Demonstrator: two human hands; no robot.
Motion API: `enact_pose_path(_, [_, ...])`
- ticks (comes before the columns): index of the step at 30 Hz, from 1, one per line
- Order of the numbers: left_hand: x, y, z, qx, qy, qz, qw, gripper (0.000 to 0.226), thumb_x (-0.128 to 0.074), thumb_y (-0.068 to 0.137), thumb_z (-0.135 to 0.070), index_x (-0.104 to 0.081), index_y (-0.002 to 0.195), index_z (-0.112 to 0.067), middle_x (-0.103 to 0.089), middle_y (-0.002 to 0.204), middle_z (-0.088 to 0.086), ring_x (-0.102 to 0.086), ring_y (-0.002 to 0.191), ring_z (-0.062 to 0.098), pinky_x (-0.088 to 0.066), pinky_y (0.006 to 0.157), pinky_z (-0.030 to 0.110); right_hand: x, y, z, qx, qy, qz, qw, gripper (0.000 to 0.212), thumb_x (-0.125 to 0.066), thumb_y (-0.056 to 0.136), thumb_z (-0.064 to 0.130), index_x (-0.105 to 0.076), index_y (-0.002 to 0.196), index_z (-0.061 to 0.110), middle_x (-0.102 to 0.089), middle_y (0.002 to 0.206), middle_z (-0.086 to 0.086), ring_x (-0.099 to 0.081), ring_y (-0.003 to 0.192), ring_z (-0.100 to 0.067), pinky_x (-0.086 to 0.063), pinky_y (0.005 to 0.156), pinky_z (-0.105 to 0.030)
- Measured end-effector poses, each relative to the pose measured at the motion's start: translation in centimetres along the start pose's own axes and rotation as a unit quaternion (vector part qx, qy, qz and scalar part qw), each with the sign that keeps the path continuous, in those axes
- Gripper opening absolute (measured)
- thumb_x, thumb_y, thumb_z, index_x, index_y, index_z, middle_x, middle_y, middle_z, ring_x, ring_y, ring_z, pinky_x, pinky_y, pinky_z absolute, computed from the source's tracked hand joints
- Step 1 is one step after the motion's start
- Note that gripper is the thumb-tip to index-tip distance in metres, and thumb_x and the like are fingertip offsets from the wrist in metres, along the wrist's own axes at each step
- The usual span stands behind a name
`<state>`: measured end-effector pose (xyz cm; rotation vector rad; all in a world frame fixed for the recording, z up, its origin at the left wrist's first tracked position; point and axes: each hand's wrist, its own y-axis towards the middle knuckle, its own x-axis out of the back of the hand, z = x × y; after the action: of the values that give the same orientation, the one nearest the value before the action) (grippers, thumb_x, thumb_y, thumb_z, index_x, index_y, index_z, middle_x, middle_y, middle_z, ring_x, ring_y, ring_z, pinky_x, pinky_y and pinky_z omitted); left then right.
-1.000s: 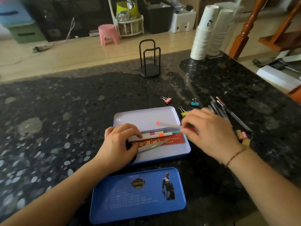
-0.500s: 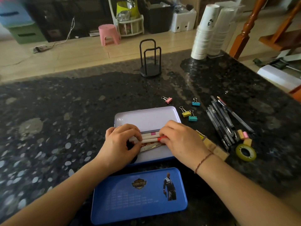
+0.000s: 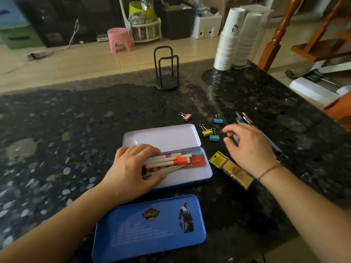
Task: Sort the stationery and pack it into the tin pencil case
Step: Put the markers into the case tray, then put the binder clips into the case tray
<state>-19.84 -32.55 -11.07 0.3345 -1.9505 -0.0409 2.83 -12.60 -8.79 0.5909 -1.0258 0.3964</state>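
Head view looks down on the tin pencil case, which lies open in the middle of the dark speckled worktop, its pale inner tray propped at the far side and its blue printed lid flat just in front of it. Inside lie several white pens with pink and orange bands on top of a red ruler, with what looks like a blade tip poking out beneath them. The left hand rests over the left end of the pens, fingers curled round them and thumb on the case floor, pinning them down. The right hand hovers well to the right of the case, fingers loosely spread and holding nothing, above the dark pens still on the worktop. Near it lie a yellow binder clip touching a teal binder clip, another teal clip, a pink clip, and a yellow-labelled packet just beside the case. My guess is the packing is perhaps a third done. The risk I see: the round pens could roll or splay if the left hand lifts, and a bunch of loose pens grabbed at once might scatter or knock the small clips away. The blade tip also sits close to the left fingers.
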Motion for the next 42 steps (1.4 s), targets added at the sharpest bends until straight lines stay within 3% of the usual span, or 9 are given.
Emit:
enact_pose_path(6, [0.1,1.4,-2.4,-0.077,0.053,0.105,0.99,0.065,-0.043,0.082,-0.075,-0.037,0.14,-0.047,-0.036,0.146,-0.013,-0.04,0.129,0.012,-0.032,0.109,0.04,-1.5,2.5,0.3,0.016,-0.119,0.121,0.985,0.032,-0.059,0.089,0.045,-0.059,0.12,0.035,-0.06,0.12,0.008,-0.05,0.114,-0.016,-0.046,0.089,-0.035])
enact_pose_path(11, [-0.4,2.1,-2.7,-0.073,0.049,0.106,0.991,0.061,-0.038,0.083,-0.075,-0.04,0.137,-0.047,-0.033,0.149,-0.011,-0.037,0.132,0.015,-0.031,0.111,0.043,-1.4,2.3,0.0,0.056,-0.162,0.086,0.981,0.024,-0.05,0.096,0.036,-0.064,0.113,0.026,-0.064,0.109,0.004,-0.053,0.105,-0.015,-0.047,0.088,-0.034])
enact_pose_path(14, [-0.8,1.9,-2.6,-0.058,0.04,0.1,0.992,0.067,-0.038,0.082,-0.077,-0.035,0.141,-0.045,-0.034,0.148,-0.012,-0.037,0.132,0.013,-0.031,0.11,0.043,0.4,2.3,-0.1,0.075,-0.053,0.024,0.995,0.026,-0.045,0.099,0.026,-0.064,0.113,0.015,-0.063,0.107,-0.003,-0.057,0.098,-0.019,-0.05,0.083,-0.035])
enact_pose_path(17, [-1.2,1.8,-2.4,-0.052,0.049,0.103,0.992,0.074,-0.04,0.079,-0.08,-0.031,0.143,-0.043,-0.037,0.145,-0.015,-0.037,0.13,0.01,-0.031,0.11,0.041,1.9,1.9,1.6,0.146,0.035,0.075,0.986,0.025,-0.042,0.1,0.02,-0.065,0.109,0.015,-0.062,0.103,-0.002,-0.058,0.091,-0.019,-0.05,0.078,-0.038])
enact_pose_path(22, [-1.3,1.6,-2.4,-0.046,0.052,0.087,0.994,0.081,-0.049,0.075,-0.079,-0.033,0.143,-0.04,-0.042,0.143,-0.015,-0.04,0.128,0.011,-0.029,0.11,0.037,-1.1,0.1,3.0,0.263,-0.062,0.114,0.956,0.017,-0.053,0.092,0.02,-0.07,0.095,0.02,-0.066,0.09,0.002,-0.058,0.086,-0.02,-0.049,0.062,-0.036])
enact_pose_path(26, [-1.3,1.6,-2.5,-0.042,0.046,0.083,0.995,0.082,-0.051,0.074,-0.079,-0.032,0.143,-0.039,-0.043,0.143,-0.016,-0.04,0.127,0.009,-0.03,0.111,0.035,-2.9,-0.6,2.4,0.245,-0.077,0.054,0.965,0.006,-0.069,0.083,0.022,-0.069,0.088,0.018,-0.061,0.094,0.001,-0.054,0.084,-0.018,-0.038,0.049,-0.026])
enact_pose_path(30, [-1.3,1.6,-2.5,-0.038,0.043,0.08,0.995,0.081,-0.053,0.074,-0.078,-0.035,0.142,-0.038,-0.045,0.141,-0.016,-0.041,0.125,0.008,-0.029,0.109,0.033,-3.2,-0.7,2.9,0.228,-0.06,0.032,0.971,0.008,-0.067,0.084,0.024,-0.068,0.089,0.018,-0.063,0.088,0.001,-0.058,0.079,-0.018,-0.04,0.049,-0.024])
enact_pose_path(37, [-1.4,1.6,-2.4,-0.04,0.046,0.08,0.995,0.079,-0.05,0.075,-0.079,-0.035,0.141,-0.039,-0.043,0.142,-0.018,-0.041,0.123,0.007,-0.03,0.109,0.033,-2.8,-0.2,3.0,0.167,-0.049,0.085,0.981,0.023,-0.06,0.084,0.039,-0.059,0.105,0.032,-0.058,0.101,0.012,-0.054,0.093,-0.01,-0.047,0.064,-0.027])
enact_pose_path(42, [-1.4,1.7,-2.4,-0.039,0.048,0.079,0.995,0.079,-0.05,0.075,-0.079,-0.035,0.141,-0.039,-0.044,0.142,-0.017,-0.043,0.122,0.008,-0.031,0.109,0.035,-2.8,0.2,3.4,0.139,-0.077,0.106,0.982,0.016,-0.059,0.086,0.046,-0.058,0.098,0.035,-0.058,0.096,0.013,-0.043,0.084,-0.007,-0.035,0.059,-0.024])
